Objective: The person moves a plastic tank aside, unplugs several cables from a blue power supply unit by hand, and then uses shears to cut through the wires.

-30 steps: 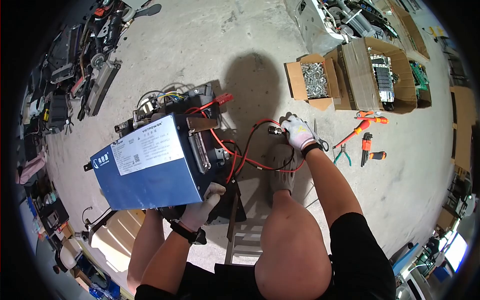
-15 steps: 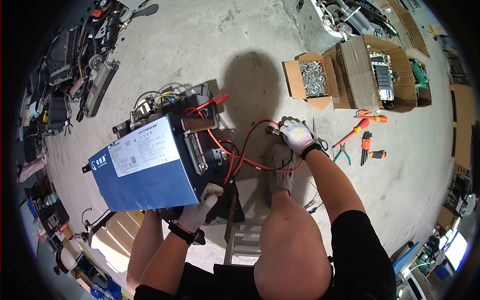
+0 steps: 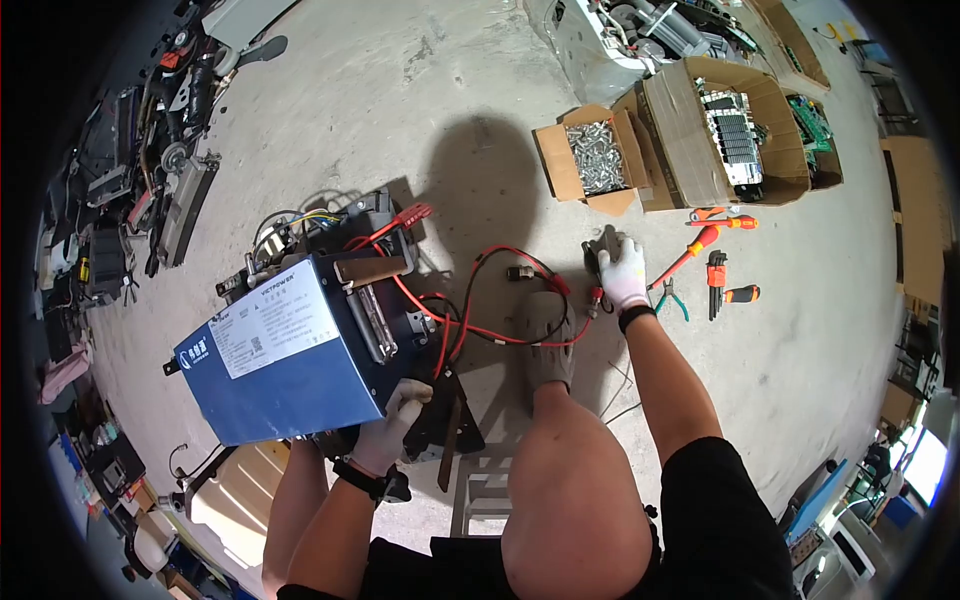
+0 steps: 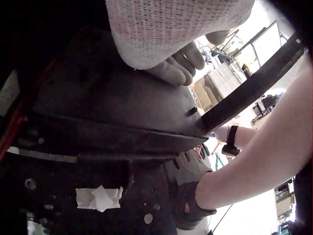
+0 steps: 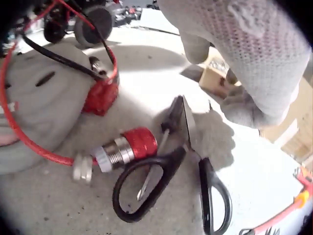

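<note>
In the head view my gloved right hand (image 3: 625, 275) is low over the floor. In the right wrist view its fingers (image 5: 239, 110) hang loosely bent with nothing between them. Black-handled scissors (image 5: 188, 122) lie below, across a thin screwdriver (image 5: 171, 116). Beside them is a red-ringed metal connector (image 5: 139, 143) on a red cable (image 5: 41, 154). A second, dark connector (image 3: 520, 272) lies left of it. My gloved left hand (image 3: 388, 425) is at the lower right corner of a tilted blue labelled box (image 3: 300, 385); its bent fingers (image 4: 171, 71) rest at a dark panel (image 4: 112, 98).
Right of my right hand lie pliers (image 3: 672, 300), an orange screwdriver (image 3: 690, 252) and a hex key set (image 3: 716, 285). A small carton of screws (image 3: 555, 160) and a larger carton (image 3: 675, 145) stand beyond. My shoe (image 3: 548, 345) is under the cable loop. Machine parts (image 3: 190, 205) lie left.
My right hand has moved right, away from the dark connector, which now lies apart on the floor. The view has shifted slightly right. My left hand stays at the box corner.
</note>
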`<state>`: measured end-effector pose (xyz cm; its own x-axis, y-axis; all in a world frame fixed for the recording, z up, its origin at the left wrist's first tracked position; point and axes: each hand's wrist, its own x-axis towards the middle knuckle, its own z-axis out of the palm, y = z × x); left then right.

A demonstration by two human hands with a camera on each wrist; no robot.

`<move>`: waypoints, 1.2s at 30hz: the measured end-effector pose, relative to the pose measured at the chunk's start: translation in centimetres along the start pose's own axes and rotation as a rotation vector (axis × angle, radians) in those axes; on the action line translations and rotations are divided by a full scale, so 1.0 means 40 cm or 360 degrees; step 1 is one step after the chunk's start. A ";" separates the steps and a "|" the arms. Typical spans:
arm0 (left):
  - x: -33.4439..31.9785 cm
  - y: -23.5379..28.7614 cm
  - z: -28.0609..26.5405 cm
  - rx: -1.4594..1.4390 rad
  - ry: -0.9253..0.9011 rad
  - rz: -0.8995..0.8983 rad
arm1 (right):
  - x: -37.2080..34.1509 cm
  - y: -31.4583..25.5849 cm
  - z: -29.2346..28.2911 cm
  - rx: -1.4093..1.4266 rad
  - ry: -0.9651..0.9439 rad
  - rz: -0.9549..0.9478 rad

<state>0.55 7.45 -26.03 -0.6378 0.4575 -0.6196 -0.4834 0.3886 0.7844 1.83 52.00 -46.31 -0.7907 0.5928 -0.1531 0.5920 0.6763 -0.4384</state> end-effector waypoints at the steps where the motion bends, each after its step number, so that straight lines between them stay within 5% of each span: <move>1: 0.003 0.002 0.001 -0.0042 0.0016 0.0006 | -0.025 -0.073 -0.072 0.0113 -0.0121 -0.0176; 5: -0.002 0.002 0.000 0.0054 0.0019 0.0057 | -0.180 -0.309 -0.088 -0.0122 -0.0782 -0.1022; 8: 0.004 0.014 0.002 0.0006 0.0023 0.0046 | -0.222 -0.433 -0.051 -0.0135 -0.0978 -0.1558; 11: 0.003 0.006 0.011 -0.0039 0.0045 0.0020 | -0.140 -0.409 0.030 -0.0103 -0.0875 -0.1416; 12: 0.005 0.012 0.016 -0.0032 0.0051 0.0012 | -0.105 -0.396 0.004 -0.0112 -0.0911 -0.1309; 14: 0.017 0.025 0.027 0.0082 0.0036 0.0151 | -0.070 -0.391 -0.086 0.0232 -0.0384 -0.1129; 18: 0.031 0.008 0.021 0.0352 -0.0037 0.0274 | -0.126 -0.437 -0.338 -0.0038 -0.0269 -0.1084; 24: 0.043 0.023 0.039 0.0188 0.0159 0.0175 | -0.188 -0.471 -0.444 0.0156 0.0149 -0.1169; 27: 0.047 0.049 0.077 0.0318 0.0155 0.0142 | -0.151 -0.448 -0.449 -0.0096 0.0247 -0.0762; 33: 0.142 0.108 0.078 -0.0130 -0.0032 -0.0187 | -0.097 -0.552 -0.398 0.0381 0.0468 -0.1103; 36: 0.133 0.057 0.048 -0.0007 -0.0155 0.0017 | -0.044 -0.625 -0.349 0.0710 0.0490 -0.1258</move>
<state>-2.78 12.30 -27.59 -0.5820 0.5371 -0.6106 -0.4795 0.3797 0.7911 -9.39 40.17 -22.72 -0.8226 0.1684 0.5431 -0.2594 0.7387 -0.6221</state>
